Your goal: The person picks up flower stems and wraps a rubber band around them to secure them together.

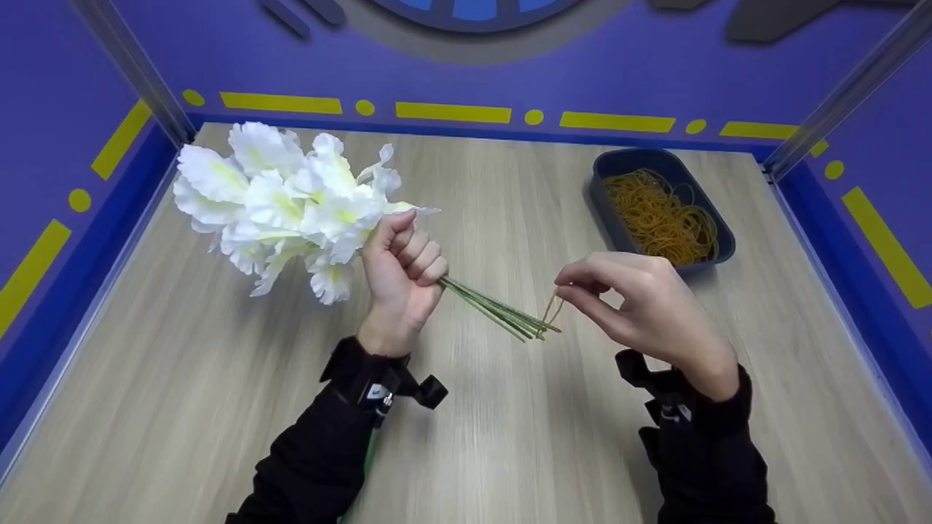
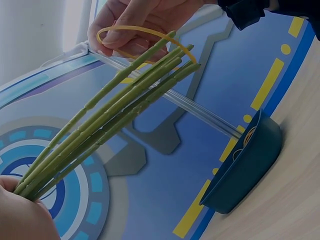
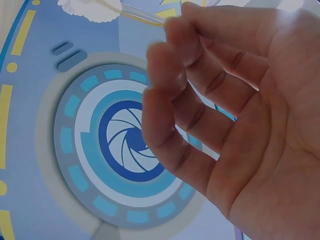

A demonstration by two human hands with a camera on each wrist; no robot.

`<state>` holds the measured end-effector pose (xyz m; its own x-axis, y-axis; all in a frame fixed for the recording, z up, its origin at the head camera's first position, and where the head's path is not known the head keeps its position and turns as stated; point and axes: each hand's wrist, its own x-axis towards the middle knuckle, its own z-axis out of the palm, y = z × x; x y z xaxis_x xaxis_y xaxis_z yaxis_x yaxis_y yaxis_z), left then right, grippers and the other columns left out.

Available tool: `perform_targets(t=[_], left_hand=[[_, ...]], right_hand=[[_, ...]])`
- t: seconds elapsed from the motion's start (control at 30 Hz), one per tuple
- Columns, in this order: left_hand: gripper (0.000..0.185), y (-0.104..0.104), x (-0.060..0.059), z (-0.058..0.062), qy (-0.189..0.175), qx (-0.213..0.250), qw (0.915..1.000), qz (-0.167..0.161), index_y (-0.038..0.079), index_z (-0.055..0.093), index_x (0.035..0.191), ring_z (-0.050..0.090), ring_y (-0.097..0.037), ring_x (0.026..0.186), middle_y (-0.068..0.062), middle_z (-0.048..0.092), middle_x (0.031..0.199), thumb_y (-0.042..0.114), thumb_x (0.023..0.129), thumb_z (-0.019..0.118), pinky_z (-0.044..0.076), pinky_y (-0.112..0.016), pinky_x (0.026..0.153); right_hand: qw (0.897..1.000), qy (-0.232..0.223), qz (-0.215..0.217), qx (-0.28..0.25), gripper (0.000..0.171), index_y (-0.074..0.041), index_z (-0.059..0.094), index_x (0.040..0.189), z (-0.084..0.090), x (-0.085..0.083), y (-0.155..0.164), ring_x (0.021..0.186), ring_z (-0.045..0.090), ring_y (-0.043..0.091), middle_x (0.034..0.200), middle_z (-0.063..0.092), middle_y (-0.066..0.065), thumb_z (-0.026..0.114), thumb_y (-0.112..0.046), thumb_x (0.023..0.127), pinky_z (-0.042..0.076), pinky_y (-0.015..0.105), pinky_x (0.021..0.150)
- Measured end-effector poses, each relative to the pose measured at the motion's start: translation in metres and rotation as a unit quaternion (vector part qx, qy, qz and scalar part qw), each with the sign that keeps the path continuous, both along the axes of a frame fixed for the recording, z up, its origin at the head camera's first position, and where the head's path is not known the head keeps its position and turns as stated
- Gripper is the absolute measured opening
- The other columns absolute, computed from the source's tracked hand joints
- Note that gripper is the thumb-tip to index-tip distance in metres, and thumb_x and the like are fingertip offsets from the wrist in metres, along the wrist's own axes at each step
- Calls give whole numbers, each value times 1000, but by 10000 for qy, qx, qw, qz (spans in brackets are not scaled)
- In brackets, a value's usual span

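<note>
My left hand grips a bunch of green stems just below a cluster of white artificial flowers. The blossoms lean to the left and the bare stem ends point right. Between thumb and forefinger my right hand pinches a yellowish rubber band. In the left wrist view the rubber band forms a stretched loop around the stem ends. The right wrist view shows the other fingers of that hand loosely bent.
A dark blue plastic box holding a heap of rubber bands stands at the back right of the wooden table. Blue-purple panels with yellow dashes enclose the back and both sides.
</note>
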<state>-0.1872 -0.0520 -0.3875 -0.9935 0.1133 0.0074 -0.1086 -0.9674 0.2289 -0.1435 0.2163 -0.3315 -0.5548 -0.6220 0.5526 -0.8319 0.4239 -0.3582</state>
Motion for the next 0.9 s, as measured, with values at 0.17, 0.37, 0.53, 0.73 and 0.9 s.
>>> perform_targets(t=[0.17, 0.37, 0.53, 0.73, 0.9], left_hand=[[44, -1, -1, -1, 35, 4, 10000, 37, 20, 19, 61, 12, -3, 43, 10, 17, 51, 10, 101, 35, 11, -18, 38], [44, 0, 0, 0, 16, 6, 10000, 50, 20, 19, 61, 12, -3, 43, 10, 16, 51, 10, 101, 35, 11, -18, 38], [44, 1, 1, 0, 1, 94, 9999, -53, 19, 18, 61, 11, -3, 44, 10, 15, 52, 11, 102, 32, 10, -18, 39], [44, 1, 1, 1, -46, -1, 10000, -22, 20, 19, 61, 12, -3, 44, 10, 17, 51, 11, 102, 33, 11, -18, 38], [45, 1, 2, 1, -44, -69, 10000, -16, 20, 20, 60, 13, -3, 43, 10, 18, 50, 11, 102, 34, 11, -18, 38]], right_hand=[[9999, 35, 118, 74, 21, -15, 72, 104, 2, 2, 4, 78, 64, 2, 93, 71, -9, 75, 0, 89, 48, 15, 67], [9998, 26, 138, 122, 15, -14, 72, 105, 3, 3, 6, 80, 65, 2, 94, 72, -6, 72, -4, 93, 50, 16, 70], [9999, 23, 49, 146, 19, -16, 72, 103, 2, 2, 3, 78, 64, 1, 93, 70, -10, 74, -2, 90, 48, 16, 66], [9999, 67, 28, 141, 19, -15, 72, 104, 2, 3, 1, 76, 62, 1, 92, 70, -10, 74, -2, 90, 47, 15, 65], [9999, 131, 3, 102, 19, -15, 72, 103, 2, 3, -1, 74, 61, 1, 91, 69, -10, 74, -2, 90, 46, 16, 64]])
